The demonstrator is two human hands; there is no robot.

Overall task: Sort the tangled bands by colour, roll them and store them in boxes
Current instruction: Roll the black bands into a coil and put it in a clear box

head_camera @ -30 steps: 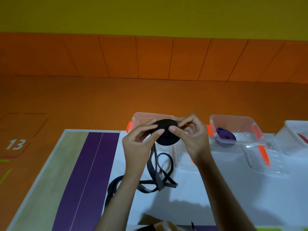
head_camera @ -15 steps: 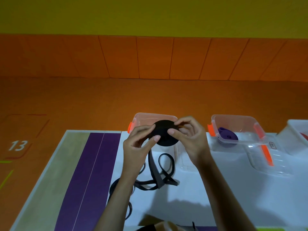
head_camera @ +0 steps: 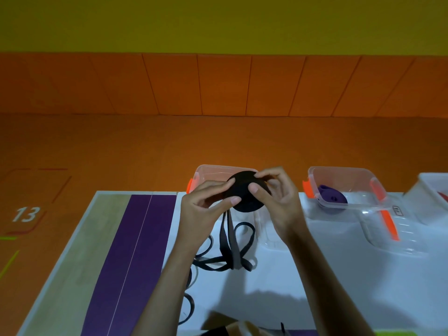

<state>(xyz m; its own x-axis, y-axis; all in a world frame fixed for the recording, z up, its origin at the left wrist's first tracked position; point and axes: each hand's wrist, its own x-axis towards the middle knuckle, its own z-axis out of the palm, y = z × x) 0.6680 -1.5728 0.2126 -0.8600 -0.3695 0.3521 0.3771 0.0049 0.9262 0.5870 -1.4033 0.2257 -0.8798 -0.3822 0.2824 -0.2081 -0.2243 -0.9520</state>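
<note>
Item: black roll, held above table, in front of clear box.
Your left hand, right hand: both pinch its rim.
Loose tail: hangs to table, looped, twisted.
Risk: slacken your pinch and coil likely springs open; looped tail may snag, feeding twists into your winding.

The white box is cut off at right — the black band partly hides behind the left forearm.

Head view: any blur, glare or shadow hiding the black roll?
Head view: dim; the black roll reads as a flat dark disc, windings indistinct; the loose black band is slightly blurred, shadows cross the white table, glare on the clear lid.
</note>
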